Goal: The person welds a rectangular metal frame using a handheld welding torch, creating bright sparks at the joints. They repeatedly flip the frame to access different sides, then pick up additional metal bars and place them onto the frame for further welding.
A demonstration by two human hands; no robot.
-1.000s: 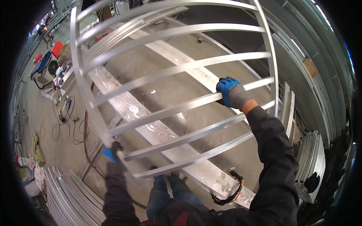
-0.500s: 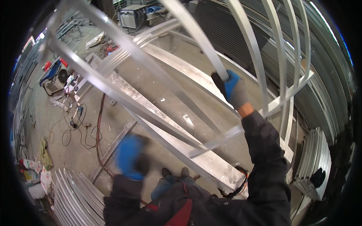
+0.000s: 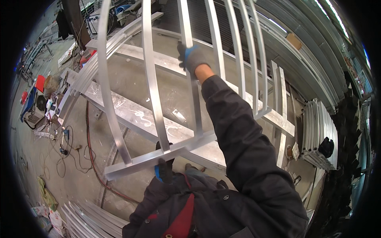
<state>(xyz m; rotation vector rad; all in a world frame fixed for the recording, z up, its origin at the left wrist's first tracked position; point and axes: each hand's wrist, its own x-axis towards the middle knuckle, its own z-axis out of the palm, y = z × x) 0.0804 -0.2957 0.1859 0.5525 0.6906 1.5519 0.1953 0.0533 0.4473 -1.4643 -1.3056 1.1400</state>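
A silvery metal barred frame, with several upright square bars joined to a bottom rail (image 3: 135, 164), is tilted up in front of me. My right hand (image 3: 194, 58), in a grey and blue glove, is closed round one upright bar (image 3: 149, 75) neighbour, the bar (image 3: 194, 107) near the middle. At the near edge my left hand (image 3: 164, 169), gloved in dark and blue, grips the bottom rail, fingertips showing beyond it and thumb on my side. Part of the left hand is hidden behind the rail. The frame's top runs out of view.
Wide pale metal beams (image 3: 131, 109) lie beneath the frame as a stand. Stacked metal profiles (image 3: 317, 135) stand at the right, with more bars (image 3: 91, 218) at lower left. A red hose (image 3: 90, 146) and cables cross the floor, near a power tool (image 3: 64, 139).
The barred frame has swung round, its bottom rail now nearer and further left. My left hand, earlier free of the frame, has taken hold of that rail. My right hand still grips a bar.
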